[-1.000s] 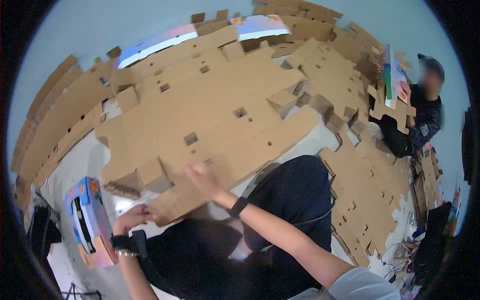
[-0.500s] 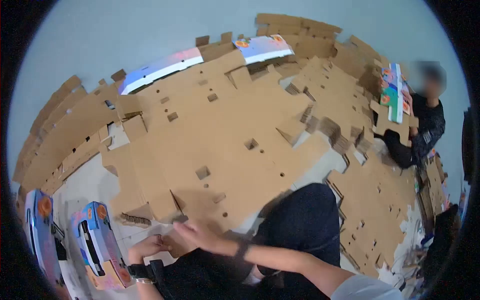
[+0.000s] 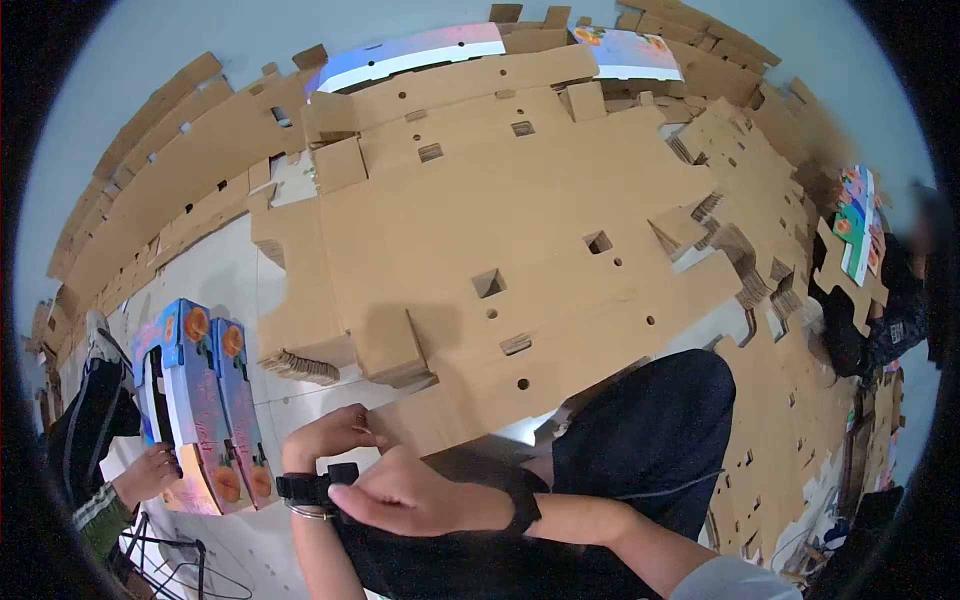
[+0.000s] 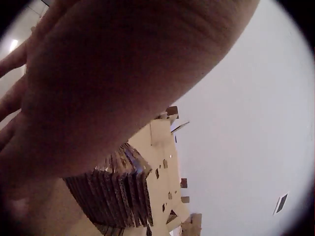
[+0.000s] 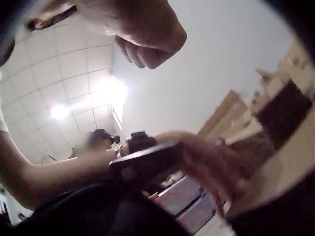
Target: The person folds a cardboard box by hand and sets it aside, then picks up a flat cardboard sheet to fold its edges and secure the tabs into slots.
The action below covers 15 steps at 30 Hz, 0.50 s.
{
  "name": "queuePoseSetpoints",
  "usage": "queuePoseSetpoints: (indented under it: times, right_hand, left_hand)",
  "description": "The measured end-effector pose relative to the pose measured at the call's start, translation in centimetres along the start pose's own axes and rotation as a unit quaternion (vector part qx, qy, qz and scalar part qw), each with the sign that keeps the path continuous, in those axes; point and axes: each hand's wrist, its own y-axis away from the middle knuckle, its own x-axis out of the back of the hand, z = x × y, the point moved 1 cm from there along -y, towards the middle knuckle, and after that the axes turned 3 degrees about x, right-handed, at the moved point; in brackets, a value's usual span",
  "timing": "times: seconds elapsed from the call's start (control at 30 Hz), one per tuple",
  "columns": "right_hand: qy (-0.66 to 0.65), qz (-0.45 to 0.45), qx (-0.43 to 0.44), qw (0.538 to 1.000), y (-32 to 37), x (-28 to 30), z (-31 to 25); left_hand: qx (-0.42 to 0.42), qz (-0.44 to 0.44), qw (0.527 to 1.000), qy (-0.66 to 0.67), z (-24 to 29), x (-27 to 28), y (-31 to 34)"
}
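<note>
Lying on the floor (image 3: 295, 408), one cardboard stack (image 3: 430, 230) has the left hand (image 3: 332, 434) at its edge, grip too hidden to tell; the right hand (image 3: 408, 492) is fisted; two printed boxes (image 3: 203, 415) sit nearby.

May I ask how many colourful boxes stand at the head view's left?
2: the left box, near another person's hand, and the right box beside it; more may be hidden.

Ceiling lights (image 5: 60, 111) glare in the dim right wrist view, its corners black.
</note>
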Motion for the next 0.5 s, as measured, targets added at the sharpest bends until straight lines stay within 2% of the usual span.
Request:
queuePoseSetpoints:
  times: [0.03,0.07,0.13,0.27,0.33,0.37,0.4,0.47,0.5]
  right_hand:
    - [0.017,0.03,0.036,0.999,-0.8,0.1,-0.6]
    - [0.015,0.03,0.037,0.999,-0.2,0.1,2.2]
    - [0.055,0.113,-0.186,0.974,1.4,0.9,11.2]
    - [0.115,0.096,-0.154,0.977,2.3,0.5,12.0]
    - [0.096,0.117,-0.174,0.973,1.5,-0.2,9.3]
    - [0.047,0.071,-0.184,0.979,1.5,-0.8,7.3]
    - [0.115,0.119,-0.018,0.986,1.1,-2.0,5.4]
    - [0.103,0.116,0.03,0.987,0.7,-1.9,3.8]
    - [0.103,0.165,-0.051,0.98,1.2,-1.1,6.2]
  left_hand:
    - [-0.028,0.029,0.999,0.019,-0.1,0.0,0.4]
    - [-0.057,0.059,0.996,0.038,0.0,0.0,0.8]
    - [-0.041,0.047,0.998,0.023,0.3,0.3,0.8]
    - [-0.006,0.01,1.0,0.002,-0.7,0.1,-0.6]
    - [0.028,0.002,0.999,0.037,-0.8,0.3,-0.3]
    - [-0.032,0.015,0.997,0.064,-1.6,0.3,-0.1]
    - [-0.032,0.01,0.997,0.062,-0.4,0.2,0.6]
    - [-0.035,0.043,0.998,0.033,3.0,0.4,2.9]
    - [-0.094,0.063,0.994,0.003,-2.3,-0.2,0.1]
